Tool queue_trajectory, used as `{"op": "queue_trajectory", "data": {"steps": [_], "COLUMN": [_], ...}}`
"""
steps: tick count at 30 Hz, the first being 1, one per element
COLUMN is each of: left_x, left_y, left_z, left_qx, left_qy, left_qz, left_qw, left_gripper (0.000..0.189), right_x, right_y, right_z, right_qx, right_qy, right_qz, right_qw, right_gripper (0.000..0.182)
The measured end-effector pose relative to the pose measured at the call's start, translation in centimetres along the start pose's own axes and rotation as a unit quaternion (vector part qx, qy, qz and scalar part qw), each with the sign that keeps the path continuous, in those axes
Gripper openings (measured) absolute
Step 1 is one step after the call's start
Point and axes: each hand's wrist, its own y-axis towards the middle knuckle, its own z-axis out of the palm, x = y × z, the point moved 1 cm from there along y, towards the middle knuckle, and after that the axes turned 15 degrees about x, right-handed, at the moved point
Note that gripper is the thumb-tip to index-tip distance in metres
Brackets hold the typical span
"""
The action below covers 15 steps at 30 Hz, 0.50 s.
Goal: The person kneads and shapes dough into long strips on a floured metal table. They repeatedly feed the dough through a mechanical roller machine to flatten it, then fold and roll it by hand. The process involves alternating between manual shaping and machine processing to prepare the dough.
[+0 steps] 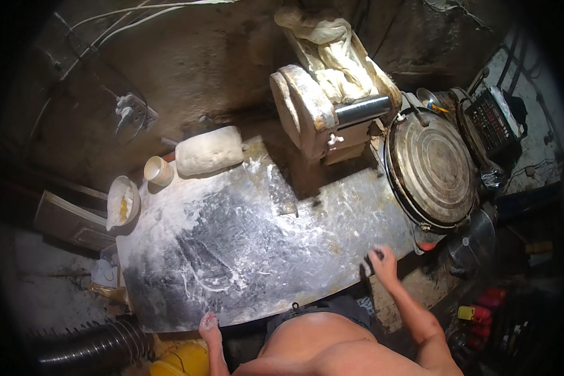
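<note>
My left hand (209, 327) is at the near edge of a flour-dusted metal worktable (263, 244), left of my body. Its fingers look loosely bent, and nothing shows in them. Over the table's near right edge is my right hand (384, 264), fingers curled with a gap by the thumb; a small pale shape shows beside the fingertips, and whether it is held cannot be told. A thick pale slab of dough (209, 150) lies at the back left of the table. Beside it stand a small plastic cup (159, 171) and a bowl (123, 202) with flour and something yellow inside.
A dough roller machine (305, 108) with cloth draped on top stands behind the table. At the right is a large round lidded griddle (434, 164). A power strip (134, 113) hangs on the wall. Below left are a ribbed black hose (98, 345) and a yellow container (181, 361).
</note>
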Motion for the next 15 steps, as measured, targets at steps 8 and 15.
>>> {"op": "queue_trajectory", "data": {"steps": [8, 15], "left_x": [-16.5, -22.8], "left_y": [6.0, -0.1], "left_z": [11.4, 20.4], "left_qx": [0.239, 0.493], "left_qy": [-0.003, -0.450], "left_qz": [0.101, -0.042], "left_qw": [0.966, 0.743], "left_gripper": [0.038, 0.079], "right_x": [5.8, 25.1], "right_y": [-3.9, -5.4], "right_z": [11.6, 15.4], "right_qx": [0.147, 0.177], "right_qy": [0.056, -0.021], "right_qz": [-0.051, -0.502], "right_qw": [0.986, 0.846], "right_gripper": [0.037, 0.065]}}
